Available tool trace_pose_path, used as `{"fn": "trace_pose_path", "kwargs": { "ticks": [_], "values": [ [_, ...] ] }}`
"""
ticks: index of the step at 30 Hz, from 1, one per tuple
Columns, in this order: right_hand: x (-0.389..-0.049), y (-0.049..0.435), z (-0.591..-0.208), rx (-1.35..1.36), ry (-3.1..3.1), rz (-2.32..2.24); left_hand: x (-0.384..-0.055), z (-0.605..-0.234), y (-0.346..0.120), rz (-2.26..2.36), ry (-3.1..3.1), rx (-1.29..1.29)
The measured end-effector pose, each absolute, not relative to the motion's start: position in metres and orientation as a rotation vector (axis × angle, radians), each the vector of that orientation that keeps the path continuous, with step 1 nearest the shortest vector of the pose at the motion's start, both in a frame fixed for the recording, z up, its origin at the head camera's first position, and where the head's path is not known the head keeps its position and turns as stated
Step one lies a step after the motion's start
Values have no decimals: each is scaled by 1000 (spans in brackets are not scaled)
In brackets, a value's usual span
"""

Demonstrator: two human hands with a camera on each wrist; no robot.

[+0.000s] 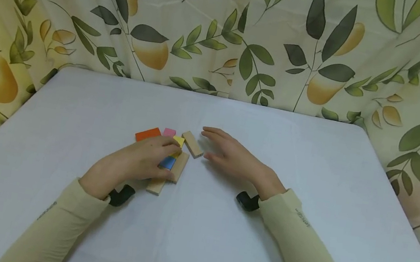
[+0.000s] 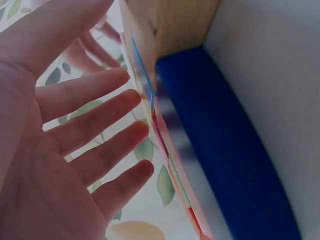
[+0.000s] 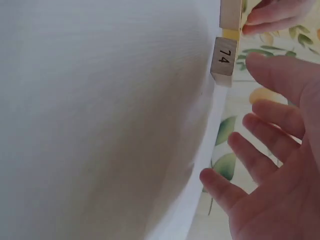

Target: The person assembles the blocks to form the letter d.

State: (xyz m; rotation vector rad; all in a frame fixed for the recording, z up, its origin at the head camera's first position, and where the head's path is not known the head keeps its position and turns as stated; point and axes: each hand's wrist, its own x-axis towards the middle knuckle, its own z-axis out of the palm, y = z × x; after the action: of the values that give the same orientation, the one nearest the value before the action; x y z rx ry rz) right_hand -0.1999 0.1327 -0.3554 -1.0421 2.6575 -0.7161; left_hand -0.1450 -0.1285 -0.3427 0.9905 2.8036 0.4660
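Over a loose cluster of flat wooden blocks hovers my left hand (image 1: 145,155), its fingers extended and slightly spread in the left wrist view. Beneath and around it lie a blue block (image 1: 167,162), a yellow block (image 1: 179,140), a pink block (image 1: 169,132) and a red-orange block (image 1: 148,134). Plain blocks sit at the cluster's right (image 1: 179,168) and near end (image 1: 155,186). My right hand (image 1: 236,155) is held apart, just right of another plain block (image 1: 192,144); the right wrist view shows its fingers spread, holding nothing. A plain block (image 3: 224,57) there is marked 74.
The blocks lie on a white-covered table (image 1: 194,237). A leaf-and-fruit patterned curtain (image 1: 209,26) hangs behind the table and along both sides. Each wrist carries a small black camera, one at the left sleeve (image 1: 121,195) and one at the right (image 1: 247,201).
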Motion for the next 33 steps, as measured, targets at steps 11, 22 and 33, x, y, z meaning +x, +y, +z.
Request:
{"fn": "trace_pose_path", "kwargs": {
  "ticks": [11, 22, 33],
  "values": [
    [-212, 113, -354, -1096, 2516, -674, -146, -340, -123, 404, 2763, 996],
    [-224, 103, -356, -1090, 2432, -631, -145, -342, -122, 360, 2772, 1054],
    [-225, 111, -358, -1098, 2481, -654, -143, -339, -120, 228, 2801, 1094]
  ]
}}
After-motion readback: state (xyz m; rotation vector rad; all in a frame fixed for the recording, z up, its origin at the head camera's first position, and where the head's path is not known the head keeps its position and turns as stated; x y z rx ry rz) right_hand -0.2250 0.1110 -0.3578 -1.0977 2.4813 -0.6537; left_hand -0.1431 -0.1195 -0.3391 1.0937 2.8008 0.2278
